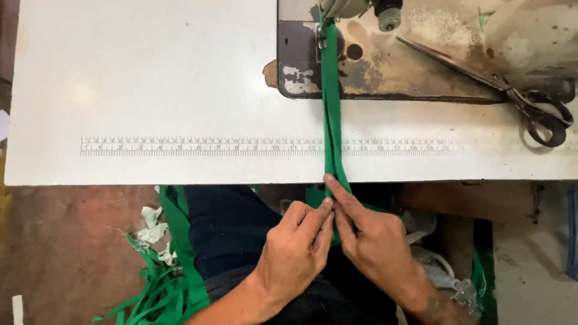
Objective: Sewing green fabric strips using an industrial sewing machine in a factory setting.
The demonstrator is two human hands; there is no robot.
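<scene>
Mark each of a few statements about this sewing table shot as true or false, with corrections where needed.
1. Both hands pinch the green fabric strip at the table's front edge. True: left hand, right hand.
2. The scissors lie left of the strip. False: they lie to its right, on the machine bed.
3. The strip runs across the printed ruler. True.
4. Green scraps are piled on the table. False: they lie on the floor, lower left.

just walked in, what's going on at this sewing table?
A person sits at a white table with both hands on a narrow green fabric strip. The left hand and right hand pinch it together at the table's near edge. The strip runs across a printed ruler up under the sewing machine's presser foot. Scissors lie to the right.
</scene>
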